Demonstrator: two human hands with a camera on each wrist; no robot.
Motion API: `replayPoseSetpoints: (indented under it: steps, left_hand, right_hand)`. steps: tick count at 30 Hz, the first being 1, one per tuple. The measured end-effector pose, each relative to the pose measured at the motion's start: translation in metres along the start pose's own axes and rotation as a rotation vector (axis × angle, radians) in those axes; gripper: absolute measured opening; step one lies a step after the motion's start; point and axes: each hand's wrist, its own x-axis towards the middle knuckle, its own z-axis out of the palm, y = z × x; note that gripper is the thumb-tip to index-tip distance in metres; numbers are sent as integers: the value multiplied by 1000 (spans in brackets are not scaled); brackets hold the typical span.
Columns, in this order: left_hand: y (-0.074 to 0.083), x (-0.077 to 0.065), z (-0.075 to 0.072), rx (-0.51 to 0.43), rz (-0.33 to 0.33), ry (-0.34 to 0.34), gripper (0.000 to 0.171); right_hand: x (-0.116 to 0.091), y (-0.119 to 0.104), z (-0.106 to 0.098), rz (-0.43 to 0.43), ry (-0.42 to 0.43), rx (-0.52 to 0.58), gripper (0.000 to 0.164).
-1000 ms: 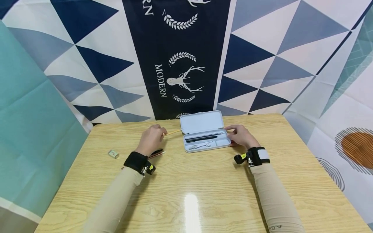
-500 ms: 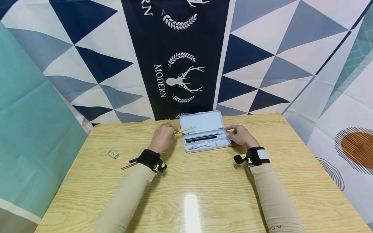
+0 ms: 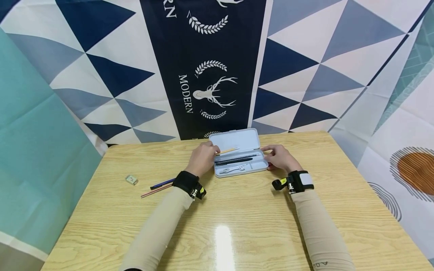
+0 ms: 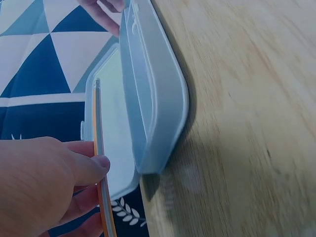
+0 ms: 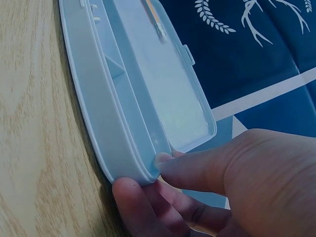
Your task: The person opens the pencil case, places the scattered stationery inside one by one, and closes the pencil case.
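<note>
Wood-grained counter (image 3: 264, 214)
I'm seeing an open case (image 3: 248, 140), blue stick (image 3: 162, 184), reddish stick (image 3: 156, 191) and small pale block (image 3: 132, 180) resting on it.

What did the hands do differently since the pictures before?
The left grip slid right, carrying the yellow pencil farther across the open lid as the head camera sees it. Nothing was let go. The right grip stayed on the case's end, and the little block stayed on the table.

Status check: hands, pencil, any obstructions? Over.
Left hand pinches yellow pencil by open lid. Right hand grips pencil case by its end. Possible obstruction: black pens inside case.
</note>
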Motion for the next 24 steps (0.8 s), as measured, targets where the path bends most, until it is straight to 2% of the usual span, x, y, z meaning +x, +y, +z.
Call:
replayPoseSetpoints:
  steps: [6,13,24]
  left_hand:
    - [12,8,5,30,11,-45,25]
    - [25,15,12,66,49,-37,25]
    - [44,27,19,67,35,-52,29]
  right_hand:
    - [0,-1,0,-4,-2,5,52]
    - [2,0,1,0,-4,9,51]
    - [0,0,0,12,-1,1,52]
